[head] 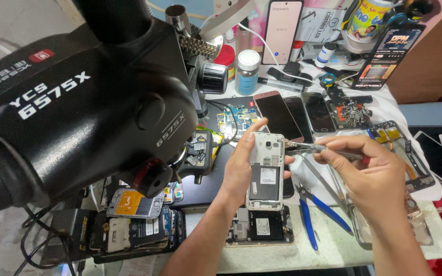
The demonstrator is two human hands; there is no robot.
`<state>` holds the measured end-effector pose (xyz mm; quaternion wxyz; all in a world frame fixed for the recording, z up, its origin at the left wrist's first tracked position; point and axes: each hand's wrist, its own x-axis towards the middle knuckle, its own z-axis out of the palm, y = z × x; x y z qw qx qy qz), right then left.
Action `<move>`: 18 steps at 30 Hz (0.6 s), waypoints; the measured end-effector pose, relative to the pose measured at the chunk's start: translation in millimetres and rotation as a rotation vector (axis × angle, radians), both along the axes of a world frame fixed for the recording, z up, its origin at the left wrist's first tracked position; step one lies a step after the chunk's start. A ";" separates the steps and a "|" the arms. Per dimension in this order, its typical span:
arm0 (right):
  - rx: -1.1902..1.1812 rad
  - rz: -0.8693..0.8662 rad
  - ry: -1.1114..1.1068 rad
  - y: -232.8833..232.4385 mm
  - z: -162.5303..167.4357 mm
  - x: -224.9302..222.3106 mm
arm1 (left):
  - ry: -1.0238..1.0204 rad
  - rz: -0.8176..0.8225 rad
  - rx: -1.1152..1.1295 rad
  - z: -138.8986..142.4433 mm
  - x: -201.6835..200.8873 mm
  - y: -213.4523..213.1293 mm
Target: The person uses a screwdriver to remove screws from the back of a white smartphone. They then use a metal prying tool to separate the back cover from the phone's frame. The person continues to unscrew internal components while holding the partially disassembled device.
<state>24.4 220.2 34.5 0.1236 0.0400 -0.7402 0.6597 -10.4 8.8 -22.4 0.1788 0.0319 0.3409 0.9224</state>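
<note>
Microscope looms left; blue pliers beside opened phone.

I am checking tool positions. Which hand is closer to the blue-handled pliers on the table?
The right hand. It hovers just above and right of the blue-handled pliers, holding tweezers. The left hand is farther left, gripping the opened white phone.

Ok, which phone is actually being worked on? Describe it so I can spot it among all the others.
Start at the big black microscope on the left and move right to mid-bench. There the left hand holds up an opened white phone, back cover off, while the right hand brings metal tweezers to its top edge. It alone is lifted off the bench; the others lie flat.
</note>
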 end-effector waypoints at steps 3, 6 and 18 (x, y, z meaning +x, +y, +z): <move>-0.219 0.006 -0.080 7.3 -12.1 -7.0 | 0.005 -0.002 -0.022 3.7 1.7 3.0; -0.320 0.051 -0.082 9.6 -22.1 -10.8 | 0.074 -0.034 0.004 1.6 1.2 7.0; -0.267 0.052 -0.099 3.7 -31.2 -7.0 | 0.098 0.036 0.031 -12.2 1.8 10.4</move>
